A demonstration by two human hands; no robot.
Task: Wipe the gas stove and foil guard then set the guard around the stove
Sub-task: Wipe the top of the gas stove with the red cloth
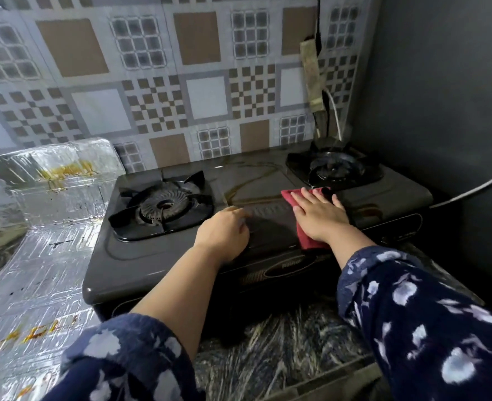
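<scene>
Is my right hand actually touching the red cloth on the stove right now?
Touching. The head view shows the right hand pressed flat on the red cloth, which pokes out beyond the fingers and beneath the wrist, on the gas stove.

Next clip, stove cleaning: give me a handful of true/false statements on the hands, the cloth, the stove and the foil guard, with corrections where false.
1. The right hand lies flat on a red cloth on the stove top. True.
2. The left hand also holds a cloth. False: it rests on the gas stove near the middle with no cloth visible in it.
3. The foil guard already stands around the stove. False: it lies off to the stove's left, partly flat on the counter.
4. The foil guard shows yellow-orange stains. True.
5. A pot sits on the left burner. False: both burners are bare.
</scene>
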